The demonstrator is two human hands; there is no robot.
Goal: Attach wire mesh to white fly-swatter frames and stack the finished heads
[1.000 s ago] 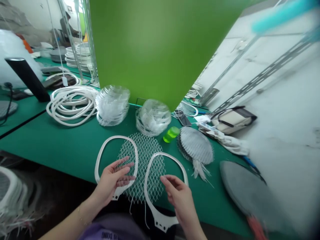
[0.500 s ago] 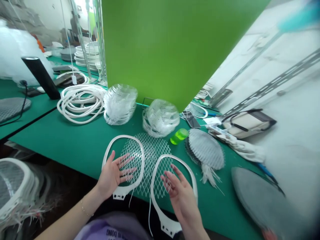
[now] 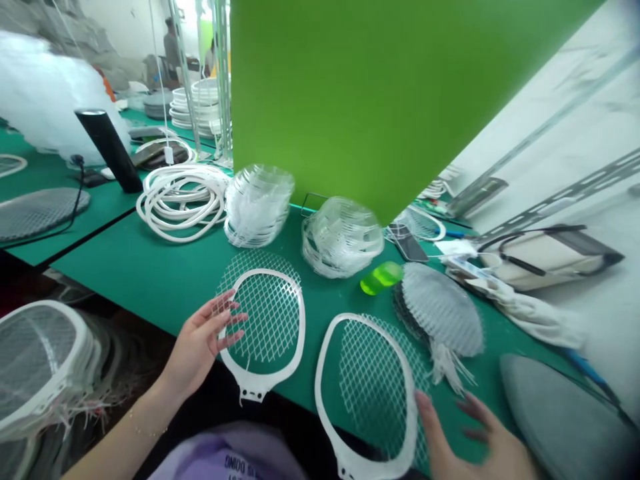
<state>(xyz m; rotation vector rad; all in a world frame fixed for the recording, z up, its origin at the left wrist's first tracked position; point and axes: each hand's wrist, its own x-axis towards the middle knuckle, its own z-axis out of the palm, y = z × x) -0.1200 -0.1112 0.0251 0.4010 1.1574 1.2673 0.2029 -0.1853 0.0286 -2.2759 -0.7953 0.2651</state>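
Note:
Two white racket-head frames lie side by side at the table's front edge. The left frame (image 3: 302,313) has a diamond mesh sheet (image 3: 265,323) beneath it, its top edge showing past the rim. My left hand (image 3: 200,337) is at this frame's left side, fingers apart over the rim and mesh edge. A second mesh sheet (image 3: 373,373) lies under the right frame (image 3: 320,373), shifted to the right so that it sticks out there. My right hand (image 3: 475,440), somewhat blurred, is beside that frame's right rim with thumb and fingers spread; the thumb is close to the mesh edge.
Behind are clear plastic ring stacks (image 3: 260,207), coiled white tubing (image 3: 183,200) and a green panel (image 3: 350,100). A bright green cylinder (image 3: 381,278), stacked mesh discs (image 3: 443,307) and a phone (image 3: 411,243) are rightward. Stacked meshed frames (image 3: 45,360) stand lower left.
My hands have moved apart. The mesh that overlapped between the frames is now two separate sheets, one shifted left under the left frame, the other right under the right frame. The view has shifted.

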